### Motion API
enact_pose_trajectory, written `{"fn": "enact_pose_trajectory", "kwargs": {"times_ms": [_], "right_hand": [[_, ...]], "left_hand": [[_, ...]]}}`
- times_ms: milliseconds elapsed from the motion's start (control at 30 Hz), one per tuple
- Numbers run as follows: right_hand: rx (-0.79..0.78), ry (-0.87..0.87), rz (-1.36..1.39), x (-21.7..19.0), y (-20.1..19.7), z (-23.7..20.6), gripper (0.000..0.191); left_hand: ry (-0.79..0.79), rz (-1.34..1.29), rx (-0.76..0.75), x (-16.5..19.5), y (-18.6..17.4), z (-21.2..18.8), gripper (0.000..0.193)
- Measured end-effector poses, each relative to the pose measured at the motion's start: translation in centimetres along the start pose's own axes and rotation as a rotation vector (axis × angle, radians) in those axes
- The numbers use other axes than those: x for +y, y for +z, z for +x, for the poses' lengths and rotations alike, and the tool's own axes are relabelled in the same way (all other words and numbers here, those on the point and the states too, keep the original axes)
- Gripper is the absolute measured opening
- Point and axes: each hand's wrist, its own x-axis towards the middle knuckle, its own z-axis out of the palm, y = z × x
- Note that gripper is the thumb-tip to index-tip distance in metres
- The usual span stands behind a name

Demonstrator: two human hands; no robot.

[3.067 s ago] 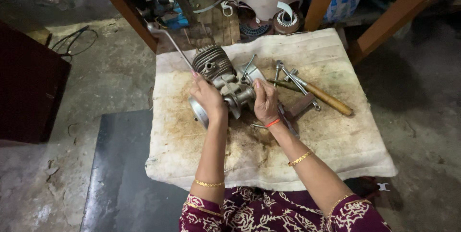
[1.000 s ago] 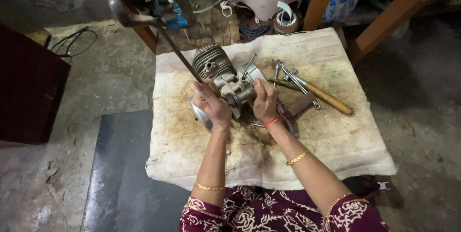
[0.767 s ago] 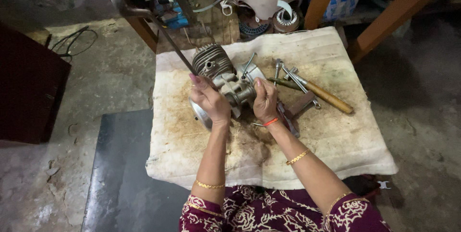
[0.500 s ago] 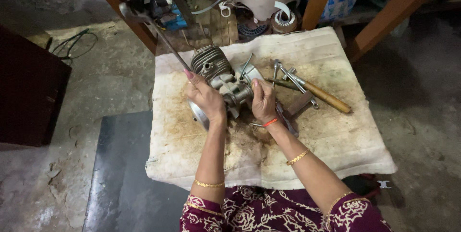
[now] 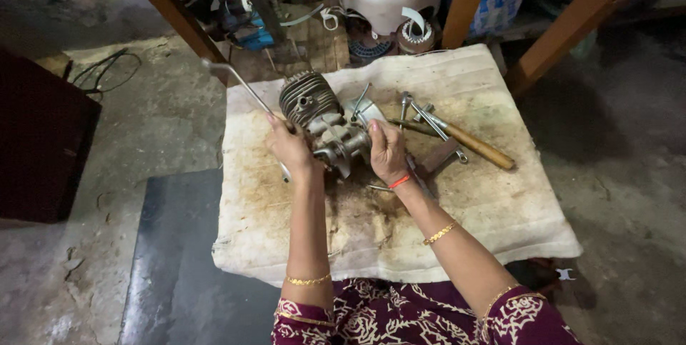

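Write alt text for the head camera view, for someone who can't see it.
Two hands grip a small finned engine on a stained cloth: the left hand holds a long metal rod, the right hand steadies the engine. Loose tools lie beside it.

Grey concrete floor [image 5: 128,131], wooden posts [image 5: 171,9]

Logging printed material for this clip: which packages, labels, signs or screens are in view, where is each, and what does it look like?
Blue-and-white printed bag: top right, behind the cloth-covered table, between two wooden legs; soft, crumpled, print too small to make out.
Blue boxy object: top left of centre, on the floor behind the table; package or tool, cannot tell.
No signs or screens in view.
No label visible on the engine under the hands.
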Motion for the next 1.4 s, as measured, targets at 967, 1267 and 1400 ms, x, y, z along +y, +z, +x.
{"fn": "enact_pose_trajectory", "kwargs": {"times_ms": [967,1267,1400], "right_hand": [[0.049,0.053,0.026,-1.8,0.1,0.1,0.034],[0.075,0.051,0.024,-1.2,0.4,0.0,0.035],[0.073,0.059,0.026,-1.1,0.5,-0.1,0.037]], "left_hand": [[0.173,-0.193,-0.237,2.6,0.6,-5.1,0.052],[0.157,-0.224,-0.267,1.9,1.1,-4.8,0.051],[0.093,-0.325,-0.342,0.3,0.9,-4.1,0.053]]}}
